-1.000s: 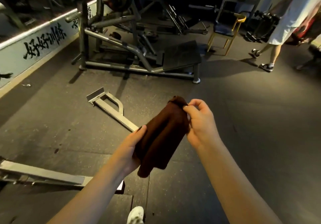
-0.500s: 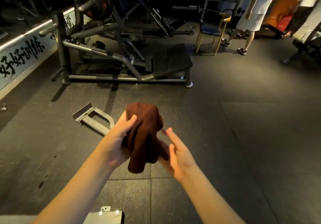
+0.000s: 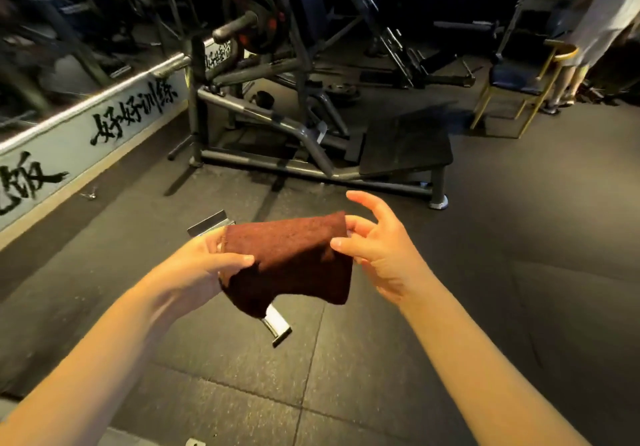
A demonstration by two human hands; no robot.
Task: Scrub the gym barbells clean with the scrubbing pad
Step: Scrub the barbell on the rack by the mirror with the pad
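**A:** What takes up most of the view?

**B:** The dark rubber-tiled floor (image 3: 502,290), which runs from the bottom edge up past the middle. Above centre stands a grey steel weight machine (image 3: 277,127) with a dark round weight plate (image 3: 258,13) on its peg. A white wall band with black brush characters (image 3: 114,127) slants across the upper left. A yellow-legged chair with a blue seat (image 3: 519,78) stands at the upper right.

**A:** And the pad?

**B:** The brown felt-like scrubbing pad (image 3: 291,258) hangs in the air at the centre of the frame, stretched between both hands.

**A:** How do the hands have it?

**B:** The left hand (image 3: 204,265) has a closed grip on the pad's left edge, thumb on top and fingers underneath. The right hand (image 3: 384,255) pinches the right edge lightly between its thumb and one finger, and its other fingers are spread wide.

**A:** Anything smaller?

**B:** A flat grey metal bracket (image 3: 277,324) lies on the floor, mostly hidden behind the pad.
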